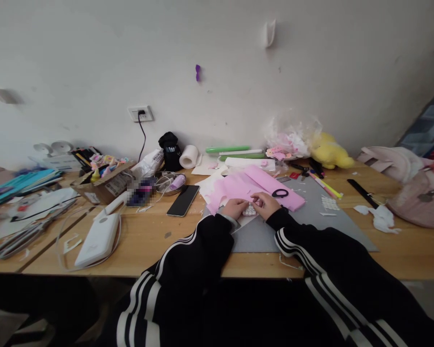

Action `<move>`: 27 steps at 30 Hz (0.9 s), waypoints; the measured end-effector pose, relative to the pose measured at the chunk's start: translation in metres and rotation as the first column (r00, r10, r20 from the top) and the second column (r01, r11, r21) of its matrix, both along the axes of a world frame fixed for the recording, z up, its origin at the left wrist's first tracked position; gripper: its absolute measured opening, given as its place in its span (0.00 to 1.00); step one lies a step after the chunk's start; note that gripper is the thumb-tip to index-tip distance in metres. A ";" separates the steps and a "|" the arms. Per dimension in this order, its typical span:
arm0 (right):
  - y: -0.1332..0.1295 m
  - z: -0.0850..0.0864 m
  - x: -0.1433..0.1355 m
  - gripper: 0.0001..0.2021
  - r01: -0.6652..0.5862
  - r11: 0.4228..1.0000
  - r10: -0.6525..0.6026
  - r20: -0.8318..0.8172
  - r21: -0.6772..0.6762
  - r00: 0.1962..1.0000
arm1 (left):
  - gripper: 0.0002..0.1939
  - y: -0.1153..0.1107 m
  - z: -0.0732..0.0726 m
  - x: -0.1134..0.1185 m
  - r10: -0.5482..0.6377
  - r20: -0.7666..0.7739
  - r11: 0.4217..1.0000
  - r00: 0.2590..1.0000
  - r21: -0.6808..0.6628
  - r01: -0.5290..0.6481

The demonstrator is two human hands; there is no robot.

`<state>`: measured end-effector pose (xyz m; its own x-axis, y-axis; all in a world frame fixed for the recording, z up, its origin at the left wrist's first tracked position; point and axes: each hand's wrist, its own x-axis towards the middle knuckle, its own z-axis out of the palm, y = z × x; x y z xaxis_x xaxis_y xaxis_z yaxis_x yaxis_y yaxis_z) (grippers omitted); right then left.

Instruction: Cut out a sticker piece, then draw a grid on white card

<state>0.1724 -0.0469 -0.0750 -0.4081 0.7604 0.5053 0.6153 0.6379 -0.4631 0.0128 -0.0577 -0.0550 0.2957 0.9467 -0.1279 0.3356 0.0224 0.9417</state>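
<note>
Your left hand [235,208] and right hand [266,206] meet at a small white knobbly piece [250,210] over the near part of the grey mat [255,241]; fingers are bent around it, but you cannot tell whether either grip is closed. Pink paper [235,187] crowds in just behind, bearing a black ring [280,193]. A phone [183,200] lies to your left, pens [325,186] to your right.

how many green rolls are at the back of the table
2. The brighter green roll lies farthest back; the darker green roll lies just in front of it. Both are beyond the pink sheet. More could be hidden by the clutter.
</note>
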 end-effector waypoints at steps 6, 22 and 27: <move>-0.003 0.003 -0.002 0.11 0.025 0.991 -0.032 -0.052 -0.131 0.998 | 0.15 -0.001 0.000 0.000 -0.033 0.006 0.999 0.999 0.025 0.033; -0.008 0.014 -0.010 0.13 0.095 0.810 -0.255 -0.202 -0.578 0.945 | 0.15 0.000 0.003 0.002 0.067 0.073 0.998 0.995 0.007 -0.068; -0.010 0.019 -0.009 0.14 0.050 0.762 -0.278 -0.257 -0.645 0.926 | 0.15 0.000 0.004 0.001 0.078 0.062 0.997 0.995 -0.021 -0.077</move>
